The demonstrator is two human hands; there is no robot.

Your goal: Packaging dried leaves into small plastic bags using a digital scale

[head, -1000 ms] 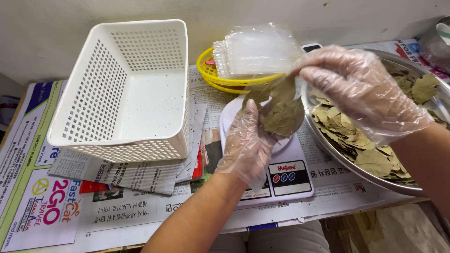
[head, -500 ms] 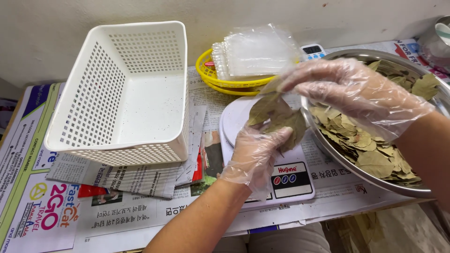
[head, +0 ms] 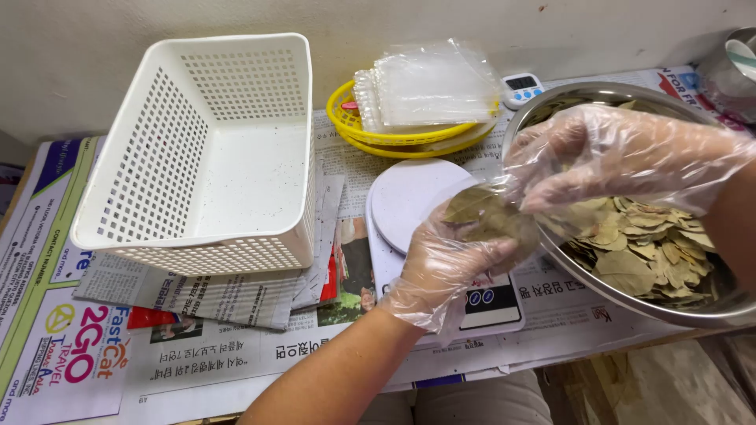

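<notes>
1. The left hand [head: 445,264], in a thin clear plastic glove, is closed around a small clear plastic bag of dried brown-green leaves [head: 488,224], holding it just above the white kitchen scale with a round platform [head: 409,201].
2. The right hand [head: 622,157], gloved the same way, has its fingers pinched on the bag's top edge, over the rim of the wide shiny steel bowl [head: 630,303].
3. To do this step well, I judge the left hand should keep the bag's mouth upward and steady while the right hand pulls the plastic straight, so that no leaf slips out or cracks; a gentle grip suits such brittle leaves.
4. Loose leaves of the same kind [head: 638,244] fill the bowl, too many to count.
5. Counted: one steel bowl, one scale, one white perforated plastic basket [head: 209,149] standing empty to the left, one yellow slotted plastic tray [head: 394,138] carrying a stack of empty clear bags [head: 433,83] whose number cannot be told, and one small white digital timer [head: 521,86] behind.
6. Newspaper sheets [head: 197,330] cover the table under everything
</notes>
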